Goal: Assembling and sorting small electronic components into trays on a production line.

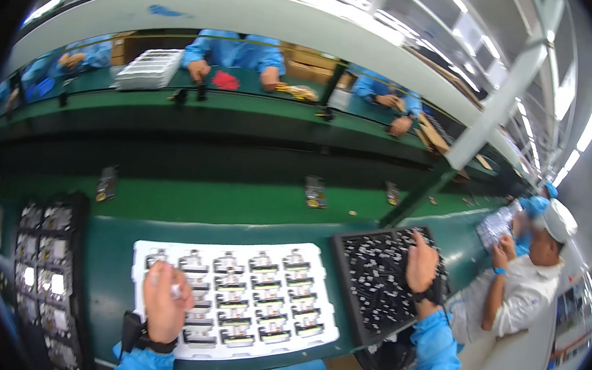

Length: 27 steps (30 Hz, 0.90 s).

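Note:
A white moulded tray lies on the green bench before me, with rows of small metal-and-black assemblies in its pockets. Over its left side is my left hand, fingers curled around something small and pale that I cannot make out. To the right stands a shallow black tray scattered with many small silvery and white parts. My right hand is over its right side, index finger stretched out and thumb apart, with nothing visible in it.
A black tray of circuit-board modules stands at the left. Beyond the bench, a green conveyor carries several board units. A slanted post rises behind the black parts tray. A co-worker sits at right; others work across the line.

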### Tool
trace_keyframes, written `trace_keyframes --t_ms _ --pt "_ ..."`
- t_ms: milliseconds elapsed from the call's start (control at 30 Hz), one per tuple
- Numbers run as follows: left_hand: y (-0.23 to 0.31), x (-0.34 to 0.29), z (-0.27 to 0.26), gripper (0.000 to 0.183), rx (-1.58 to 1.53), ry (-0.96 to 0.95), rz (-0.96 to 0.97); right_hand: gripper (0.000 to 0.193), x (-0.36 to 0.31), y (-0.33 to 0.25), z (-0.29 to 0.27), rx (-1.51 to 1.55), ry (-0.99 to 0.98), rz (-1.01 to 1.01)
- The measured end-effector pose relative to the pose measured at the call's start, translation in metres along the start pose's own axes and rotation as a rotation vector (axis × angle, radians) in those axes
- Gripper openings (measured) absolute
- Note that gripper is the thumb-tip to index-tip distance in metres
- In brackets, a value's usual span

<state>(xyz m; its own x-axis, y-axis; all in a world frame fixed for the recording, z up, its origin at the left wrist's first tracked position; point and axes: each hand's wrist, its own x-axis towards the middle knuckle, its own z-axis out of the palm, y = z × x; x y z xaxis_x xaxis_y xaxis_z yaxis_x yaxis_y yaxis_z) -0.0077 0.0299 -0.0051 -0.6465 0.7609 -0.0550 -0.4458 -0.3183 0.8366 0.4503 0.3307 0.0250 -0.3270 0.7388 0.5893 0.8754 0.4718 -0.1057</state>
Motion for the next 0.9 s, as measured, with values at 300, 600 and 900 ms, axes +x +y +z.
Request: trace_keyframes --t_ms 300,600,900 --pt "0.011 0.008 -0.009 0.047 0.043 -0.042 -0.071 0.024 -0.004 -0.034 -0.004 0.189 0.210 0.080" --pt "-0.010 -0.003 -0.008 0.033 1.157 -0.478 0.715 0.031 -0.005 -0.318 0.028 0.432 -0.371 -0.696" --pt "-0.009 -0.013 -0.009 0.039 1.558 -0.728 0.351 0.011 -0.008 -0.341 0.057 0.247 -0.625 -0.546"
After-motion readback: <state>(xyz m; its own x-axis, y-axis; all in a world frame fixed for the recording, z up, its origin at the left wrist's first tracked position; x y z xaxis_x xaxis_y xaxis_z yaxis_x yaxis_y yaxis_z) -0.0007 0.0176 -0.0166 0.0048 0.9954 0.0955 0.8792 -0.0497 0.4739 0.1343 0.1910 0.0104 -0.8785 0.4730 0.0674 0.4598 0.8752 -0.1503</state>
